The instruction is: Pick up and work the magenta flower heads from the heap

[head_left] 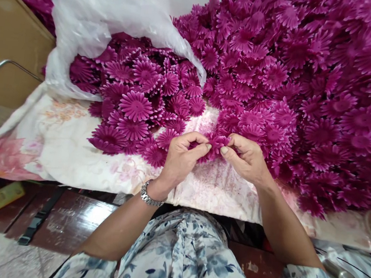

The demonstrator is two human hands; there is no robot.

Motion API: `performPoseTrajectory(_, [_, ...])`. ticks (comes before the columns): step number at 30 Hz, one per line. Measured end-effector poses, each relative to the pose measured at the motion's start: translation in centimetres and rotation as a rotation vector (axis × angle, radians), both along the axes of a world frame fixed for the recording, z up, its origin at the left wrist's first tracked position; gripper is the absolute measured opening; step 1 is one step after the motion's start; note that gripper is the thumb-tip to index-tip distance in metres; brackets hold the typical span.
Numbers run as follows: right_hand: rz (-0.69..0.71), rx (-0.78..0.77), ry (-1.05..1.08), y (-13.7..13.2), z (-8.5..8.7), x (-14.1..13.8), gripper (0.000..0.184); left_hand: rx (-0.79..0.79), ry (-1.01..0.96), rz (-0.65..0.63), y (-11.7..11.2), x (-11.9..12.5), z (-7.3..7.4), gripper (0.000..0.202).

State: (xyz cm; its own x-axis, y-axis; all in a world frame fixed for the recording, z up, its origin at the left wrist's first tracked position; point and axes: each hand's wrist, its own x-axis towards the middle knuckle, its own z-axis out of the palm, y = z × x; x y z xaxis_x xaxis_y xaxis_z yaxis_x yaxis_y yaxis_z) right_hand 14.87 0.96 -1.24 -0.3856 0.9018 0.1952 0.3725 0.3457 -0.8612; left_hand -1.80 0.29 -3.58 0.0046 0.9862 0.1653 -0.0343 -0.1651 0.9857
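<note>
Evidently, the bare left hand (185, 153) and bare right hand (246, 159) pinch a magenta, many-petalled artificial flower (215, 147) between them.
They grip it at opposite sides, over a pale, floral-patterned cloth (64, 151); light, even pressure would likely spare the petals. Leftward, flat magenta blooms (136, 106) lie at the mouth of a crumpled white plastic bag (80, 18); rightward rises a tall magenta flower heap (323, 131).

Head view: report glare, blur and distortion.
All in the head view: white glare on the glossy brown wood; the right-hand flower pile looks softer and stretched toward the frame edge; left hand and right hand look fairly sharp.
</note>
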Motion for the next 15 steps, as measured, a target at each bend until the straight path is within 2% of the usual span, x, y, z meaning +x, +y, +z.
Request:
performPoseTrajectory(3, [-0.01, 0.039, 0.031, 0.0, 0.2, 0.0, 0.022, -0.016, -0.035, -0.011, 0.0, 0.1, 0.1, 0.008])
performPoseTrajectory(8, [-0.008, 0.016, 0.044, 0.0, 0.2, -0.2, 0.019, 0.067, 0.084, -0.037, -0.4, 0.4, 0.9, 0.01])
performPoseTrajectory(11, [-0.011, -0.001, 0.073, 0.0, -0.2, -0.2, 0.02, 0.03, 0.071, -0.061, -0.4, 0.4, 0.7, 0.009])
performPoseTrajectory(13, [-0.057, 0.029, 0.141, 0.0, -0.6, -0.1, 0.021, -0.002, -0.012, 0.003, -0.2, 0.2, 0.3, 0.007])
performPoseTrajectory(15, [-0.126, 0.068, 0.234, 0.0, -0.9, 0.1, 0.02, -0.032, -0.113, 0.13, 0.1, -0.1, -0.1, 0.008])
